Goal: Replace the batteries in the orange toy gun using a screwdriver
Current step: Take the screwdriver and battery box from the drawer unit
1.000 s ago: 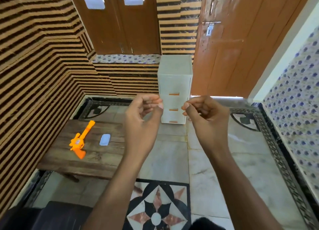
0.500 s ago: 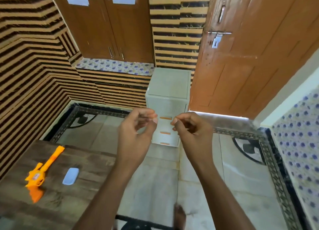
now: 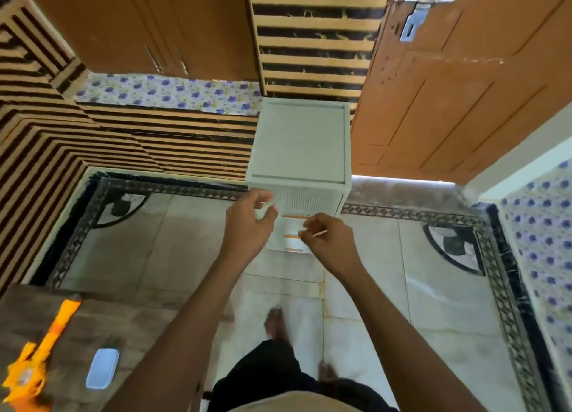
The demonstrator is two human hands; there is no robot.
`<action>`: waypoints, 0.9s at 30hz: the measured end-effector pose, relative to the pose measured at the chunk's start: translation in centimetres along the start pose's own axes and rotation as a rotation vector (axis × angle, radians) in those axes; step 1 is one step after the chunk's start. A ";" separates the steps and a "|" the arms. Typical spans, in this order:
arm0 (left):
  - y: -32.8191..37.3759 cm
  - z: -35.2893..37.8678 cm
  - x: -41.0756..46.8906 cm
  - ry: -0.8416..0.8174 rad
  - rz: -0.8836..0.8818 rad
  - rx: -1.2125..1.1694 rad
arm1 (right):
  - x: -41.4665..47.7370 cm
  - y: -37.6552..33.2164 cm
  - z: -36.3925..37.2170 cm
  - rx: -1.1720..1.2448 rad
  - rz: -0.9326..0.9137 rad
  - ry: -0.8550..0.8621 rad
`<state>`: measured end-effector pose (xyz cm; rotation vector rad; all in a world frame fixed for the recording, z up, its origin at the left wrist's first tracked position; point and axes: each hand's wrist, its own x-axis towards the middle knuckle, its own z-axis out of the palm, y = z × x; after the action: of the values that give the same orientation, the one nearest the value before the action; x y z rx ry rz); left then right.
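The white drawer unit (image 3: 298, 142) stands on the floor (image 3: 192, 247) against the striped wall (image 3: 185, 139), just beside the door (image 3: 448, 102), with its front facing the person. The left hand (image 3: 247, 223), fingers loosely curled, hangs before the front's upper left corner. The right hand (image 3: 328, 241), pinching a thin pale stick (image 3: 320, 233), covers part of the lower handles. Open floor lies on either side of the unit. On the desk (image 3: 123, 319), a strip of wood separates the toy gun (image 3: 40, 349) from a pale blue case (image 3: 102, 368).

Striped brown walls (image 3: 46, 139), orange door (image 3: 448, 102), pale marble floor (image 3: 185, 241), white 3-drawer cabinet (image 3: 300, 142) against wall, wooden table (image 3: 133, 322) low left.
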<state>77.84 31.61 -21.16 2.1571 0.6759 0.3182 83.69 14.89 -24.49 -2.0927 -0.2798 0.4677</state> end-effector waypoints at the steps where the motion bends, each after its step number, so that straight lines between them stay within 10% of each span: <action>1: -1.0 0.6 2.5 -0.027 0.004 0.030 | 1.7 0.6 1.1 -0.039 0.045 -0.038; 19: -18.7 10.3 22.4 -0.270 0.291 0.428 | 23.8 16.8 15.2 -0.549 0.278 -0.615; 27: -19.6 10.8 22.8 -0.224 0.275 0.355 | 25.6 19.7 19.0 -0.725 0.256 -0.545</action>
<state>94.33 47.51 -43.32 2.5836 0.3241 0.0996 98.83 28.46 -55.94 -2.6798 -0.5622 1.2429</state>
